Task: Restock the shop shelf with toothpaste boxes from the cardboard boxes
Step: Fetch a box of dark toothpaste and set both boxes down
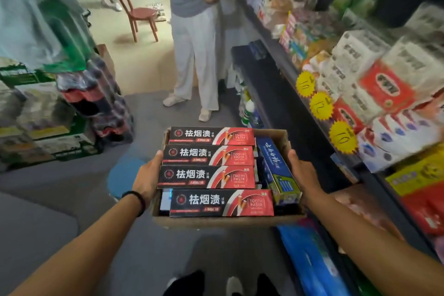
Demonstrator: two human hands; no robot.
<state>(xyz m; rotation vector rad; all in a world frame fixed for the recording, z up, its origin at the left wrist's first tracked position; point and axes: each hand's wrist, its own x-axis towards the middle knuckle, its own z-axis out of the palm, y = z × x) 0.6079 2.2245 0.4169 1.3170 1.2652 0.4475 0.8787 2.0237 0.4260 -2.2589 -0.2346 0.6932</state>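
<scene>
Between both hands, held up over the grey floor: shallow open cardboard box, brown, low walls, no lid.

Left hand grips the box's left wall, thumb up along the edge, fingers hidden under it. Black band on that wrist. Right hand grips the right wall the same way, thumb on the rim, fingers out of sight.

Toothpaste boxes fill the top layer: four long flat cartons lying crosswise, stacked front to back from the far wall to the near wall. Each is black on its left half with white Chinese characters and a red round logo, red on its right half with "TOOTH PASTE" print and a silver diagonal swoosh between. Nearest carton sits shifted right of the other three. More cartons show underneath; count not readable.

Blue carton lies lengthwise along the box's right wall, tilted, white script on top, yellow-blue end facing near. Touches the red ends of the black cartons.

Shop shelf runs along the right, dark edge, packed with tissue packs and blurred packets. Three yellow starburst price tags hang on its front edge.

Another person in pale trousers stands beyond the box's far wall. Red chair further back. Stacked bottle packs at left.
</scene>
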